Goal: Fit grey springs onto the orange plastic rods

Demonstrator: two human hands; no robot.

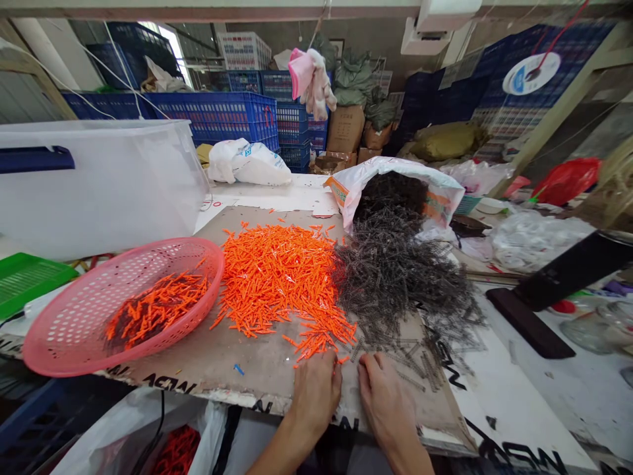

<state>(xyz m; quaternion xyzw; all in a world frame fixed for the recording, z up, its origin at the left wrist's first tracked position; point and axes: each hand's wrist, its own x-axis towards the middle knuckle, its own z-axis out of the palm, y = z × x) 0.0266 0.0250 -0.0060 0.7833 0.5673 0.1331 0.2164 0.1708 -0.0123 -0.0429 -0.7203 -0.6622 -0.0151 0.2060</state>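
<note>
- Blue crates [208,119] stand stacked in the room, well beyond the orange pile [277,277] on the bench [558,389].
- The orange pile, made of small slim pieces, lies on a brown board [267,376].
- Right of the orange pile and touching it, a heap of dark coils [395,264] spills from a white sack [349,181].
- Left of the orange pile, a pink basket [123,359] holds more orange pieces; behind that basket stands a translucent box [99,191].
- The left hand [319,382] is at the orange pile's near edge, fingers curled together; whether they pinch a piece, I cannot tell.
- The right hand [386,389], nearer than the orange pile and to its right, curls beside loose coils; its grip is hidden.
</note>
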